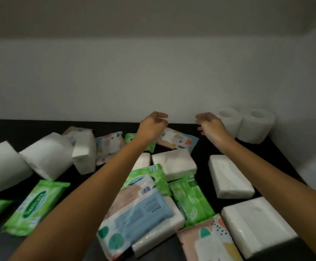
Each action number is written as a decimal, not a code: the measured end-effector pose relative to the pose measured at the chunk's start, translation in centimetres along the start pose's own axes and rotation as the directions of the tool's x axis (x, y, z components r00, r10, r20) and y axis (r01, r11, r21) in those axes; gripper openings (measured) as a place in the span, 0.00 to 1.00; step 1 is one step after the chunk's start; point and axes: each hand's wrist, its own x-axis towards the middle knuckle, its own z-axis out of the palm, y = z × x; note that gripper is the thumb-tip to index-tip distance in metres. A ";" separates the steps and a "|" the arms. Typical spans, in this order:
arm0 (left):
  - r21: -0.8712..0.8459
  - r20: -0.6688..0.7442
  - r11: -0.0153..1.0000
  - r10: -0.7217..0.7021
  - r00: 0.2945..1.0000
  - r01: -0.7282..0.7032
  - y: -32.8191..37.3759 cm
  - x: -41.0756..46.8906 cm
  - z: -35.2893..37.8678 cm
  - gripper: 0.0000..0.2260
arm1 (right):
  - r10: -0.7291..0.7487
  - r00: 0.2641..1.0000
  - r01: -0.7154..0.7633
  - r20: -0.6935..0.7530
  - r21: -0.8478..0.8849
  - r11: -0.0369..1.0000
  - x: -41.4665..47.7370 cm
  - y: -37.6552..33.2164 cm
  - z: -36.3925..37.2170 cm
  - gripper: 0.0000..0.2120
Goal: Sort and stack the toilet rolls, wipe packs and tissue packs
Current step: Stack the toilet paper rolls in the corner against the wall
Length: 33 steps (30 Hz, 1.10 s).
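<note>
Far left, two loose toilet rolls (46,155) are lying on their sides on the worktop (31,127), touching each other. I'm judging them ready to roll, and a nudge from my forearm could send them off the front edge. A white tissue pack (85,151) is leaning on its edge against them, and if a roll shifts, I reckon it's toppling too.

My left hand (153,127) is hanging over the wipe packs at the back, fingers (161,116) loosely curled, apart, gripping nothing. That forearm is crossing above the middle heap, where a blue wipe pack (140,210) is lying slantwise on other packs. The wrappers are looking slick, so an arm dragging low could be sliding the lot.

My right hand (211,127) is reaching out just beside the two upright rolls (230,121) standing by the wall at the back right, fingers parted and empty too. A careless sweep there is probably knocking those sorted rolls over.
</note>
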 end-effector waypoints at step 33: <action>-0.081 -0.168 0.840 -0.542 0.823 0.537 -19.8 -7.8 -27.9 0.25 | 0.129 0.842 0.104 0.525 -0.391 0.915 -4.7 -14.1 37.7 0.25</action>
